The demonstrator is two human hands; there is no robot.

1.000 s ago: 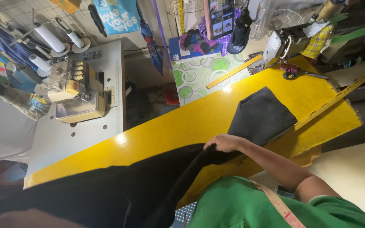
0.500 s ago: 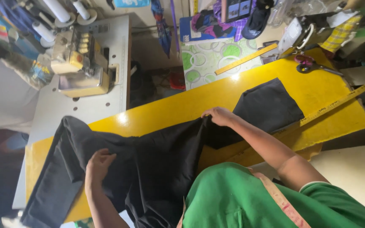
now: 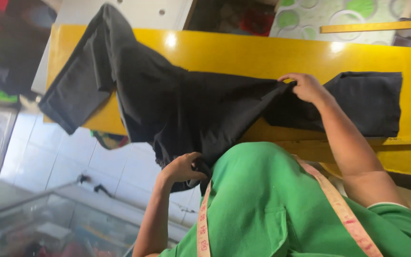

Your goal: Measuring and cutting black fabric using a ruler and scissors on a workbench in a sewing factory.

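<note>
Black cloth [image 3: 191,104] spans yellow table [image 3: 262,54] above tiled floor [image 3: 115,166]; right hand [image 3: 305,87] pinches it, left hand [image 3: 181,167] apparently grips its edge.

A tailoring workshop. A long yellow cutting table [image 3: 262,52] carries black cloth [image 3: 191,109]; a measuring tape [image 3: 343,214] hangs over the person's green shirt below it; a yellow ruler [image 3: 376,27] lies beyond its far edge; a glass display case [image 3: 48,223] stands below its left end.
</note>
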